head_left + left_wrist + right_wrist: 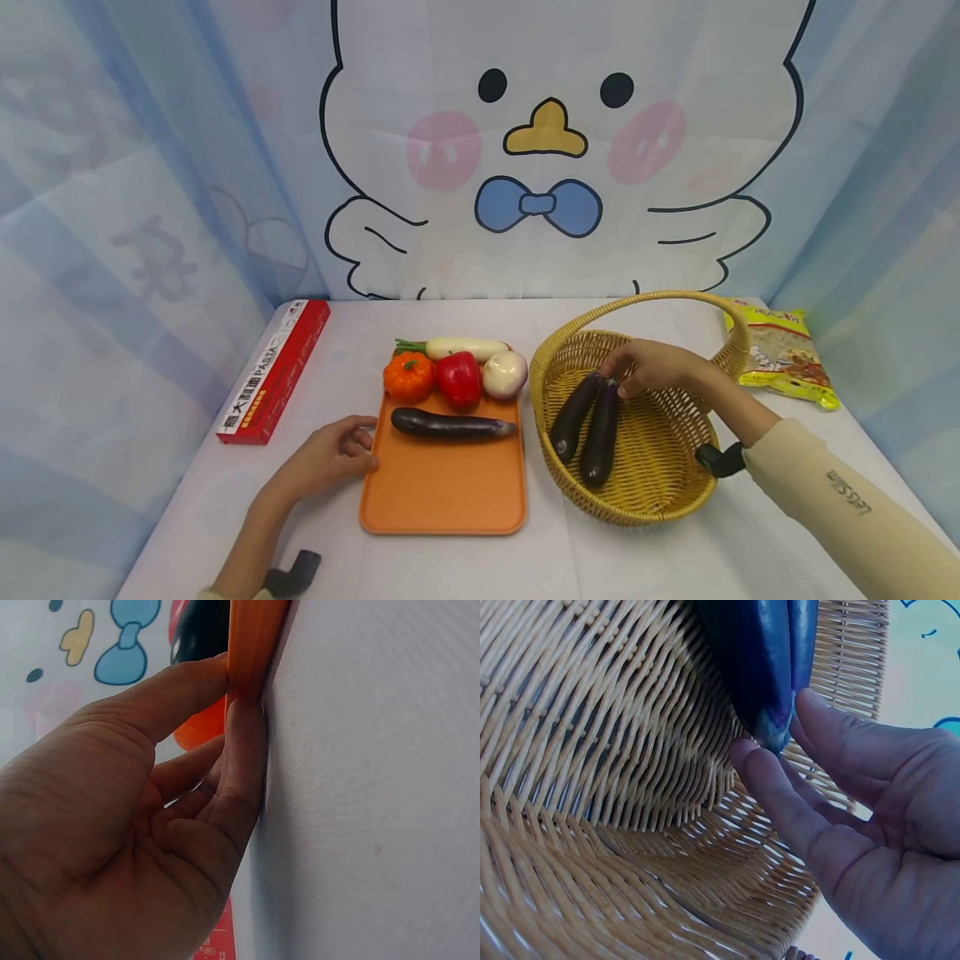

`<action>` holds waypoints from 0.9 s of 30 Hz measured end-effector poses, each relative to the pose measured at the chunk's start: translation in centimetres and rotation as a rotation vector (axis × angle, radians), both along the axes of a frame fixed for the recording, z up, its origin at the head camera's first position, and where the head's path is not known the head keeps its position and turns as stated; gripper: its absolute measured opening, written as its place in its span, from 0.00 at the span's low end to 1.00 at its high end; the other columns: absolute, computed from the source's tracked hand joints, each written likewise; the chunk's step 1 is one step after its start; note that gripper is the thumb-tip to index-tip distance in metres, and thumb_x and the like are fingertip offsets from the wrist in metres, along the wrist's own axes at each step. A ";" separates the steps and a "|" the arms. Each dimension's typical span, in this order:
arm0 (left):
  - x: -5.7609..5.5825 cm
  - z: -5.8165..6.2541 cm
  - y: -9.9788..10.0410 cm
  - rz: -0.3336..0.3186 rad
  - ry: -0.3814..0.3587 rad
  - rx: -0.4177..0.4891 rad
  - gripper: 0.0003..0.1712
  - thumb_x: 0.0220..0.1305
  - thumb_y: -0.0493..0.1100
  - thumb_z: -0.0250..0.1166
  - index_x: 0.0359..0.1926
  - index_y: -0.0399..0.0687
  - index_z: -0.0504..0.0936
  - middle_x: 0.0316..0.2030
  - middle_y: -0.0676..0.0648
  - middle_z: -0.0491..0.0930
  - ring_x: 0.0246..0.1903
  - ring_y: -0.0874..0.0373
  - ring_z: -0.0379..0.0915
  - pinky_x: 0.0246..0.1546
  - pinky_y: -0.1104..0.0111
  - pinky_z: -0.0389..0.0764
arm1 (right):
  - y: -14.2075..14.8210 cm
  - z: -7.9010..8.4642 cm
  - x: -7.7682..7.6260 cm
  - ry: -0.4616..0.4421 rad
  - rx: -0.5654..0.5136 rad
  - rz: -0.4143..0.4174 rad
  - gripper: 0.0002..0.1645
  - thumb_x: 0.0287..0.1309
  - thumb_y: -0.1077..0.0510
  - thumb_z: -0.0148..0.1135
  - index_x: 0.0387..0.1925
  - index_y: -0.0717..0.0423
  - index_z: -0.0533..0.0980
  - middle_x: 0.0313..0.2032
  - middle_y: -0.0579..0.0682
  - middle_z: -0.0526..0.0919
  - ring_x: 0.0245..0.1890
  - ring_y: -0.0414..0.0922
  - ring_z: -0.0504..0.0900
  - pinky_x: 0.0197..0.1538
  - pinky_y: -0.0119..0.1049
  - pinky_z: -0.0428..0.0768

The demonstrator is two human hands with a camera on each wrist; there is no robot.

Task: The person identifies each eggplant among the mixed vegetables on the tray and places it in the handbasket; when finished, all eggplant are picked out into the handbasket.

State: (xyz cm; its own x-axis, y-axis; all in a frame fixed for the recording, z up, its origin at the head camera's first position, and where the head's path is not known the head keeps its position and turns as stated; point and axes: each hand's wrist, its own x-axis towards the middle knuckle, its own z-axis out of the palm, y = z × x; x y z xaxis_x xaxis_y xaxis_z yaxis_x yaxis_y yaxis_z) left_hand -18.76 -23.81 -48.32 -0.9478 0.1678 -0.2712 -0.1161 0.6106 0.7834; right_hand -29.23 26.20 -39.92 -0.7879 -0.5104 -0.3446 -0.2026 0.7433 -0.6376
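My left hand (pixel 335 454) is at the left edge of an orange tray (pixel 442 500); in the left wrist view its thumb and index finger pinch the rim. Across the tray lies a dark eggplant (pixel 450 425), below an orange pumpkin (pixel 408 377), a red bell pepper (pixel 459 380), a white-and-purple round vegetable (pixel 506 375) and a white radish (pixel 465 348). My right hand (pixel 656 367) reaches into a wicker basket (pixel 667 467). Its thumb and fingertips pinch the stem end of the right-hand eggplant (pixel 600 442). Another eggplant (pixel 573 417) lies beside it in the basket.
The basket's tall handle (pixel 637 302) arches over its far side. A red pasta box (pixel 273 375) lies at the table's left, and a yellow food packet (pixel 783 350) lies behind the basket at right. Printed curtains (pixel 555 250) close off the back and sides.
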 end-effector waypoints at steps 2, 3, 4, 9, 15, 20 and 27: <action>0.0 0.0 0.1 0.004 -0.002 -0.001 0.37 0.52 0.46 0.77 0.63 0.44 0.75 0.37 0.50 0.79 0.37 0.56 0.76 0.45 0.62 0.81 | 0.0 0.1 0.0 -0.002 0.009 0.001 0.20 0.52 0.71 0.68 0.50 0.64 0.80 0.43 0.53 0.82 0.42 0.48 0.80 0.43 0.41 0.82; 0.0 0.1 0.1 0.006 -0.004 -0.002 0.37 0.52 0.46 0.77 0.63 0.44 0.75 0.37 0.50 0.79 0.37 0.56 0.76 0.46 0.62 0.81 | 0.0 0.2 0.0 -0.001 0.014 0.004 0.20 0.52 0.71 0.68 0.50 0.64 0.80 0.43 0.53 0.83 0.42 0.49 0.80 0.43 0.42 0.82; 0.1 0.1 0.1 0.009 -0.004 -0.001 0.37 0.52 0.46 0.77 0.63 0.44 0.75 0.37 0.50 0.79 0.37 0.56 0.76 0.46 0.61 0.81 | 0.0 0.3 0.0 0.000 0.021 0.005 0.20 0.53 0.70 0.68 0.50 0.63 0.80 0.43 0.53 0.83 0.43 0.49 0.80 0.44 0.42 0.82; 0.1 0.2 0.2 0.014 -0.003 0.000 0.37 0.52 0.45 0.77 0.63 0.44 0.75 0.37 0.50 0.79 0.37 0.56 0.76 0.46 0.61 0.81 | -0.1 1.6 0.5 0.066 0.070 0.038 0.22 0.56 0.64 0.69 0.53 0.63 0.78 0.50 0.57 0.81 0.51 0.56 0.79 0.53 0.54 0.77; 0.0 0.1 0.1 0.002 -0.003 -0.009 0.37 0.52 0.46 0.77 0.63 0.44 0.74 0.37 0.50 0.79 0.37 0.56 0.77 0.45 0.61 0.81 | -0.7 4.6 3.7 0.165 0.061 -0.032 0.24 0.61 0.53 0.68 0.56 0.57 0.78 0.51 0.53 0.81 0.48 0.51 0.79 0.49 0.49 0.79; -0.1 0.1 0.1 0.004 -0.006 -0.004 0.36 0.53 0.46 0.77 0.63 0.46 0.75 0.38 0.50 0.79 0.37 0.56 0.77 0.45 0.62 0.81 | -1.8 6.4 8.7 0.336 -0.044 -0.004 0.24 0.63 0.47 0.67 0.57 0.52 0.77 0.51 0.48 0.81 0.50 0.49 0.81 0.46 0.46 0.82; -0.1 0.0 0.0 -0.002 0.009 -0.006 0.36 0.53 0.47 0.76 0.63 0.45 0.75 0.38 0.50 0.79 0.38 0.56 0.77 0.44 0.62 0.81 | -5.7 5.2 15.6 0.605 -0.189 0.133 0.21 0.61 0.49 0.68 0.56 0.38 0.76 0.54 0.35 0.77 0.53 0.38 0.77 0.52 0.42 0.79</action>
State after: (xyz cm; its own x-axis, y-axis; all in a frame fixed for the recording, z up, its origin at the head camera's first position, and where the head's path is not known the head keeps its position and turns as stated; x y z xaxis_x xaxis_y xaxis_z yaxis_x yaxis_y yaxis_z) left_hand -18.90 -23.80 -48.36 -0.9499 0.1682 -0.2634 -0.1075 0.6157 0.7806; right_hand -13.64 20.50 -34.67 -0.7406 -0.6253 0.2461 -0.6498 0.5731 -0.4993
